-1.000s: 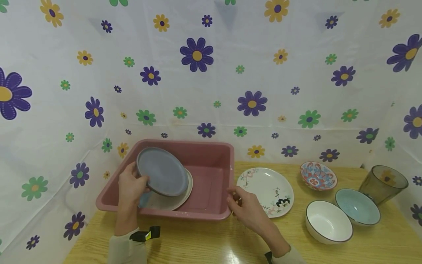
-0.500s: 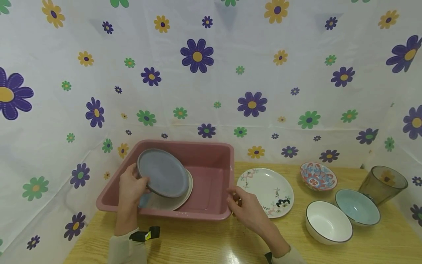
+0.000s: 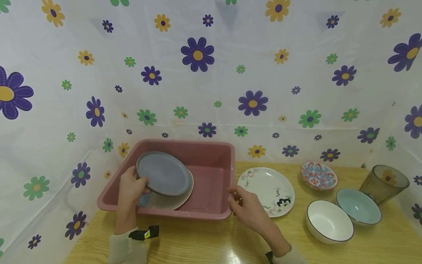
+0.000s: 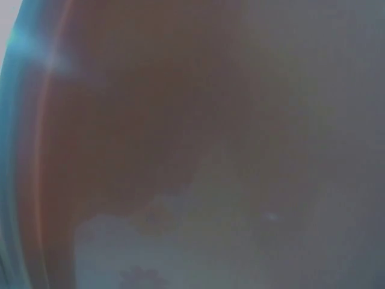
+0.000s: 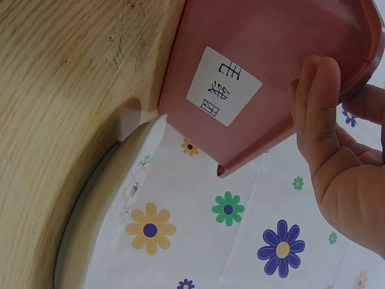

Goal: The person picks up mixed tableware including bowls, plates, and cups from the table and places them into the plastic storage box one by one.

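My left hand (image 3: 130,187) pinches the left edge of a grey-blue plate (image 3: 163,172), thumb on top, inside the pink plastic basin (image 3: 211,212). The grey-blue plate tilts over a pale plate (image 3: 165,202) lying in the basin's left part, covering most of it. Something light blue (image 3: 144,200) shows beside the left hand. At the basin's front right corner, my right hand (image 3: 247,209) grips the rim; in the right wrist view its fingers (image 5: 322,102) lie along the outer wall, near a white label (image 5: 224,86). The left wrist view is too dark and blurred to read.
Right of the basin, a flower-patterned white plate (image 3: 267,187) lies on the wooden table (image 3: 197,242). Further right stand a red-and-blue patterned bowl (image 3: 319,176), a white bowl (image 3: 329,222), a light blue bowl (image 3: 358,207) and a brownish glass (image 3: 382,187). Flowered cloth (image 3: 217,80) hangs behind.
The grey-blue plate has come down slightly and lies flatter, closer to the pale plate beneath it. My right hand keeps its place on the basin's rim.
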Available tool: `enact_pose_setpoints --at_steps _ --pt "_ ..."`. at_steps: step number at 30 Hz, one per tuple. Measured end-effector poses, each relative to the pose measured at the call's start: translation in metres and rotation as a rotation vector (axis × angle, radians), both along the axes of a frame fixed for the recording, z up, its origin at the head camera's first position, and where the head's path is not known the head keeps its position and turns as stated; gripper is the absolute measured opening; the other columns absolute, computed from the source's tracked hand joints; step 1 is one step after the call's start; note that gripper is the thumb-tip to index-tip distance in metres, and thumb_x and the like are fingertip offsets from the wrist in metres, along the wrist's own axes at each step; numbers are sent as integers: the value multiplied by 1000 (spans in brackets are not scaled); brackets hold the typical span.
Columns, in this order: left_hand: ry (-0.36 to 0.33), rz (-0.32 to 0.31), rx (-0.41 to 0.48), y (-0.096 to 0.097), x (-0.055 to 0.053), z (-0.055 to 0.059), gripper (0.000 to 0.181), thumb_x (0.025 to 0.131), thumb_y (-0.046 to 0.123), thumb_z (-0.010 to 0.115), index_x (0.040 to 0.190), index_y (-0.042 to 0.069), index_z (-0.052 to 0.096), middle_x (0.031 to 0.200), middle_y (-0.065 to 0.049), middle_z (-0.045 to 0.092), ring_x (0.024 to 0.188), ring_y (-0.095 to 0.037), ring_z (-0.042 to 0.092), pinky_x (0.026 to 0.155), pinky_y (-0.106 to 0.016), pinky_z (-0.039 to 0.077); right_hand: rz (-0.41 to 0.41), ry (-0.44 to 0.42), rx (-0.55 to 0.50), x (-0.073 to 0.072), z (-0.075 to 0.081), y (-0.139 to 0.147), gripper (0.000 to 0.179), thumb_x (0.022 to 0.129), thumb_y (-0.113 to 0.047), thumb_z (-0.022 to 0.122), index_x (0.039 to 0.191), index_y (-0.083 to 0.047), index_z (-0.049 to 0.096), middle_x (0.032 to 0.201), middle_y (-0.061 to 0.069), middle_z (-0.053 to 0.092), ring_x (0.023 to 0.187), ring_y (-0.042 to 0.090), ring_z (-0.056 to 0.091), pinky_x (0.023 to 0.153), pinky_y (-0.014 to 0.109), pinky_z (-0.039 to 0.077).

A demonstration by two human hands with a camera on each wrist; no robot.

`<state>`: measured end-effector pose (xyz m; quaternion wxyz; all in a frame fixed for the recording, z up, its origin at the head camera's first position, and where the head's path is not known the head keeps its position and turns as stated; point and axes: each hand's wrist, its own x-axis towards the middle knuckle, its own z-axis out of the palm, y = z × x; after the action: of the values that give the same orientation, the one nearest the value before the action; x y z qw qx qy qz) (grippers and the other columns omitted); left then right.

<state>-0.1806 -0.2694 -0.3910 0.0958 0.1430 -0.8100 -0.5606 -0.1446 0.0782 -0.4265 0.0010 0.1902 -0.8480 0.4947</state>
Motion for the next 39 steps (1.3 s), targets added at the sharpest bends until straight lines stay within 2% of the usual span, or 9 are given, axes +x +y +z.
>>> enact_pose_setpoints --at_steps 7,16,21,24,28,31,35,39 --pt "-44 -25 -76 -3 2 -3 55 86 -3 47 138 -17 36 120 -39 55 56 -10 61 54 -29 58 -8 -2 0 1 1 1 27 98 -8 57 125 -6 62 84 0 65 58 7 57 49 25 52" --pt "-91 -57 -175 -5 3 -1 50 86 -1 44 130 -23 34 116 -40 50 58 -15 63 58 -37 59 -18 -14 -10 3 1 2 26 98 -8 57 124 -7 63 83 1 64 58 8 56 49 25 52" --pt "-139 -59 -251 -8 1 -3 51 85 -2 43 129 -24 32 116 -41 50 73 -32 66 61 -40 58 -25 -15 -13 3 0 2 26 98 -9 57 124 -6 63 83 1 63 58 9 56 49 25 51" --pt "-177 -69 -306 -10 0 -5 54 84 -2 44 131 -24 30 119 -42 48 93 -44 60 69 -43 56 -26 -16 -13 3 1 3 26 99 -9 57 124 -6 63 83 1 63 58 9 56 48 25 51" --pt "-211 -95 -347 -10 -1 -4 58 83 -2 43 133 -25 26 121 -44 46 102 -49 53 78 -49 53 -27 -14 -11 2 2 4 26 98 -8 57 124 -6 63 83 1 64 57 8 56 48 25 51" --pt "-214 -93 -379 -10 0 -4 55 82 -4 44 130 -26 29 113 -44 52 96 -48 59 79 -50 52 -14 0 -7 1 2 3 26 98 -7 57 124 -5 62 84 2 64 57 7 56 48 24 51" --pt "-202 -81 -413 -12 2 -6 46 81 -6 44 121 -26 36 102 -44 57 78 -43 67 71 -47 55 11 10 -13 0 1 1 27 99 -8 56 125 -3 61 85 4 66 58 9 57 49 24 51" --pt "-220 -85 -453 -12 2 -7 39 82 -7 44 116 -26 41 97 -41 59 74 -40 66 65 -44 56 16 -16 -18 1 1 0 28 100 -8 56 127 -4 60 86 4 66 59 12 59 48 24 52"
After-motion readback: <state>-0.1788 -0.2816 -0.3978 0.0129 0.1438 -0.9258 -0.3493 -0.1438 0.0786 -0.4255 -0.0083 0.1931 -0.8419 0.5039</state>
